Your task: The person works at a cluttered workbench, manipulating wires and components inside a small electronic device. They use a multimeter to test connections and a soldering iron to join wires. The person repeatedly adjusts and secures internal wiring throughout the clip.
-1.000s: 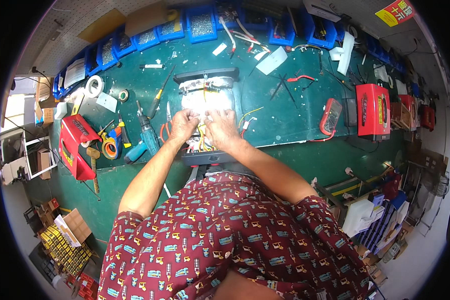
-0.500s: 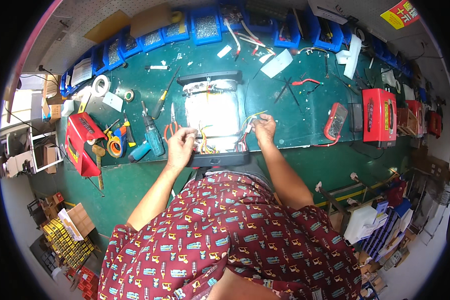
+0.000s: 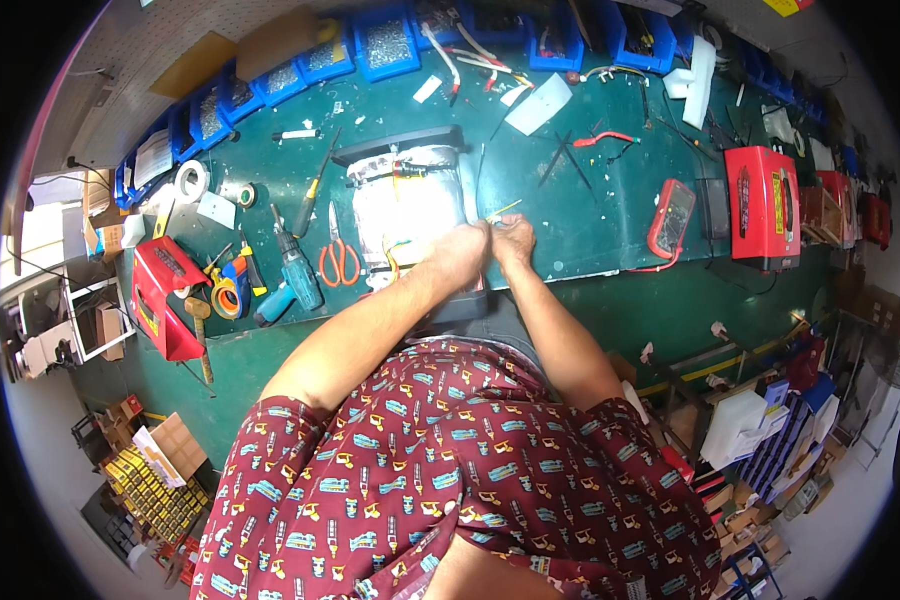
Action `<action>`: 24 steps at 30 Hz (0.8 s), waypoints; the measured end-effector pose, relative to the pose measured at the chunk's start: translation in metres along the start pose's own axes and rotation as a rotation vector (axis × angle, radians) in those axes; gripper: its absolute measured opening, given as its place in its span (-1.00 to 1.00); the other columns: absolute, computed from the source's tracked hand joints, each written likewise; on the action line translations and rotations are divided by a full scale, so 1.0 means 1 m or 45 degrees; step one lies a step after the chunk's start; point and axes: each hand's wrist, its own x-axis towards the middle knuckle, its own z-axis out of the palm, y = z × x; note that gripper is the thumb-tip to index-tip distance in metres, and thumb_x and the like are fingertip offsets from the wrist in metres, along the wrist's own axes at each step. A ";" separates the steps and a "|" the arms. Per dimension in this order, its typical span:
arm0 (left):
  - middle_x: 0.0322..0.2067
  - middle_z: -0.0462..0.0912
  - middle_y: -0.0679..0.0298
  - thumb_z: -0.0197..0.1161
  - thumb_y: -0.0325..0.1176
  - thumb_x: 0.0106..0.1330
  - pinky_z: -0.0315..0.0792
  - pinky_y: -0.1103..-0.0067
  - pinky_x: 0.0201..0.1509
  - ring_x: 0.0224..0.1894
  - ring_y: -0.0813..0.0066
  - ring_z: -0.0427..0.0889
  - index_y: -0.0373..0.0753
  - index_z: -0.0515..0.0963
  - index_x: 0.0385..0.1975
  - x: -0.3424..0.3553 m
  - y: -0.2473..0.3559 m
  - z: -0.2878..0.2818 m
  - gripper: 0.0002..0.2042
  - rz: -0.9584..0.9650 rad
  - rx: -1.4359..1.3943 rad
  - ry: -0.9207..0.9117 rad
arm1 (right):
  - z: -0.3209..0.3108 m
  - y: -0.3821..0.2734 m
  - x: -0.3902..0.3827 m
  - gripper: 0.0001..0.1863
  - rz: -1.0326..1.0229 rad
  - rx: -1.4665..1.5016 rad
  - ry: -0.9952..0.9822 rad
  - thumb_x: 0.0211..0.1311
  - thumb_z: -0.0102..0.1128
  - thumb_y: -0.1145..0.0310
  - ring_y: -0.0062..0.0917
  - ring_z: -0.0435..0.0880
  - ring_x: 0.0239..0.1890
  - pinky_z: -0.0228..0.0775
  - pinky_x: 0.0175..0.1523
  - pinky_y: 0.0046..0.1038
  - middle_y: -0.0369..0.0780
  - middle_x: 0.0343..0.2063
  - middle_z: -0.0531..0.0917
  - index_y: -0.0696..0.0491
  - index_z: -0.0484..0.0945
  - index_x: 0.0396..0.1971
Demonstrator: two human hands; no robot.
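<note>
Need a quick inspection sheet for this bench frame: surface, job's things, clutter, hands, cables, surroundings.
Surface: dark green bench top, crowded with tools.
Job's things: foil-wrapped box-shaped unit with black end plates; thin yellow wire at its right edge.
Clutter: orange-handled scissors, teal cordless drill, red multimeter, red rectangular box, red-handled pliers, white tape roll.
Hands: left hand and right hand close together beside the unit's right edge; whether either grip is closed on the wire cannot be told.
Cables: loose white leads near the bins.
Surroundings: blue parts bins along the back edge; cardboard boxes on the floor.
</note>
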 end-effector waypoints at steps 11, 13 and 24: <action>-0.37 0.63 0.36 0.14 -0.51 0.36 0.45 0.62 -0.24 -0.33 0.68 0.50 -0.44 0.57 -0.23 -0.087 -0.040 -0.024 -0.87 0.002 -1.134 0.096 | -0.078 -0.066 -0.045 -0.57 0.492 0.992 -0.409 0.29 0.28 0.54 -0.28 0.73 -0.09 0.63 0.01 -0.30 -0.04 -0.09 0.66 0.21 0.38 0.11; -0.32 0.62 0.36 0.12 -0.50 0.39 0.45 0.61 -0.19 -0.29 0.67 0.50 -0.42 0.56 -0.23 -0.099 -0.052 -0.006 -0.88 0.079 -1.225 0.177 | -0.082 -0.073 -0.046 -0.58 0.431 1.017 -0.461 0.30 0.28 0.54 -0.29 0.73 -0.11 0.64 0.00 -0.29 -0.05 -0.11 0.66 0.20 0.38 0.11; -0.38 0.50 0.32 0.18 -0.61 0.22 0.35 0.66 -0.41 -0.48 0.65 0.42 -0.30 0.61 -0.32 -0.127 -0.057 -0.001 -0.89 0.184 -0.988 0.416 | -0.093 -0.140 -0.046 -0.61 0.090 0.882 -0.839 0.28 0.26 0.53 -0.35 0.76 -0.19 0.64 -0.11 -0.39 -0.06 -0.20 0.71 0.20 0.44 0.08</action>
